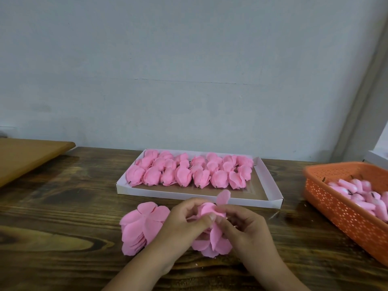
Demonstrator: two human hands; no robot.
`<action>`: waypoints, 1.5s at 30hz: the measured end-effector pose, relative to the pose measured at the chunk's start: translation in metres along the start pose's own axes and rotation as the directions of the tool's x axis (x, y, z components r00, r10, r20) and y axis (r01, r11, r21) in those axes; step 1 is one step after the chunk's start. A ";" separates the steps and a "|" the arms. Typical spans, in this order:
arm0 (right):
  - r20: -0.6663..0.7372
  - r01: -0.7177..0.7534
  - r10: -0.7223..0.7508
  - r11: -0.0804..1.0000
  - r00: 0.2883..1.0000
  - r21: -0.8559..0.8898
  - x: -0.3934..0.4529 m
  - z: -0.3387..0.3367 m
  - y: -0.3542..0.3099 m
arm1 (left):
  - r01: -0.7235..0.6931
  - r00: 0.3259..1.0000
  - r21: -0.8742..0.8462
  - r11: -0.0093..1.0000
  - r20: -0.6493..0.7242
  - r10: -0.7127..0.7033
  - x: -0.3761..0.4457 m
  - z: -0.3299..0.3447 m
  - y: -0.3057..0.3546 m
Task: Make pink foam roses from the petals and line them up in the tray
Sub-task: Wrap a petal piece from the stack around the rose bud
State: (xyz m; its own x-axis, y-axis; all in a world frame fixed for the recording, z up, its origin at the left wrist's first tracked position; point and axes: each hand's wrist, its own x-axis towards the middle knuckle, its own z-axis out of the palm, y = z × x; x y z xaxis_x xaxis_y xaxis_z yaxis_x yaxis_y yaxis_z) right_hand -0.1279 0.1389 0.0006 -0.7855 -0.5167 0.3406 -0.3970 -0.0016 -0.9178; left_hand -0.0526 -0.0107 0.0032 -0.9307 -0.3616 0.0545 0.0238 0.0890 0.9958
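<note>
Before tray (270,181), hands (212,225) (gripping rose (207,210))

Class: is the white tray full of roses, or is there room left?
Room left. Roses fill the back of the tray; its front strip lies bare.

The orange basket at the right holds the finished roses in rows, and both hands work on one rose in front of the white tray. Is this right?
Not quite. The head view shows the finished roses lined up in rows in the white tray, not in the orange basket, which holds a loose heap of pink buds. The rest stands: the left hand and right hand work on one rose in front of the tray.
</note>
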 end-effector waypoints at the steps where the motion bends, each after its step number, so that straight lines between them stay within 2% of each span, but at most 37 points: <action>1: -0.005 0.011 -0.011 1.000 1.000 -0.018 0.000 -0.001 0.001 | 0.011 1.000 -0.026 1.000 -0.004 -0.011 0.001 0.000 0.000; 7: -0.027 -0.040 0.040 0.999 0.999 0.005 0.002 -0.004 0.000 | 0.058 0.998 -0.127 0.990 -0.020 -0.061 0.003 0.005 -0.004; 14: 0.038 0.049 -0.046 0.996 0.998 -0.071 0.001 -0.007 0.002 | 0.026 0.999 -0.256 0.966 -0.028 -0.035 0.003 0.005 -0.007; 17: 0.047 0.124 -0.118 0.982 0.992 -0.140 0.001 -0.009 0.001 | -0.008 1.000 -0.238 0.971 0.011 0.011 0.003 0.005 -0.008; 20: 0.044 0.135 -0.130 0.979 0.991 -0.152 0.003 -0.010 0.003 | -0.025 0.999 -0.202 0.979 0.020 0.030 0.002 0.006 -0.007; 22: 0.066 0.103 -0.096 0.988 0.993 -0.112 0.004 -0.011 0.005 | -0.011 1.000 -0.221 0.975 0.026 0.017 0.002 0.007 -0.005; 25: 0.098 -0.047 0.030 0.983 0.995 0.176 0.007 -0.012 0.004 | 0.034 0.999 -0.366 0.930 0.008 -0.033 0.004 0.007 -0.004; 27: 0.100 -0.047 0.021 0.964 0.995 0.263 0.008 -0.012 0.003 | 0.073 0.996 -0.485 0.871 -0.001 -0.084 0.005 0.007 -0.002; 29: 0.095 -0.013 -0.010 0.970 0.995 0.243 0.008 -0.011 0.002 | 0.096 0.994 -0.547 0.832 0.015 -0.105 0.005 0.007 0.000; 34: 0.028 0.002 -0.007 0.983 1.000 0.181 0.006 -0.007 0.003 | 0.150 0.989 -0.548 0.823 0.072 -0.132 0.003 0.008 -0.002; 38: -0.002 0.013 -0.012 0.990 1.000 0.143 0.007 -0.009 0.003 | 0.205 0.979 -0.592 0.779 0.137 -0.154 0.003 0.008 -0.002; 41: -0.006 0.003 -0.002 0.990 1.000 0.144 0.007 -0.008 0.003 | 0.187 0.979 -0.556 0.810 0.170 -0.110 0.001 0.008 -0.001; 45: 0.006 -0.001 0.000 0.985 1.000 0.173 0.007 -0.009 0.003 | 0.152 0.987 -0.511 0.846 0.116 -0.108 0.003 0.008 -0.005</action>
State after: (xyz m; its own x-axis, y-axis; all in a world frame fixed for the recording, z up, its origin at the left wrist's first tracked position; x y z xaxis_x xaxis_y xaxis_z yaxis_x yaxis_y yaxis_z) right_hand -0.1391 0.1431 0.0016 -0.7824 -0.5221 0.3394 -0.3080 -0.1493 -0.9396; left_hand -0.0584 -0.0043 -0.0021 -0.9638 -0.2592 -0.0619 0.0649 -0.4538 0.8887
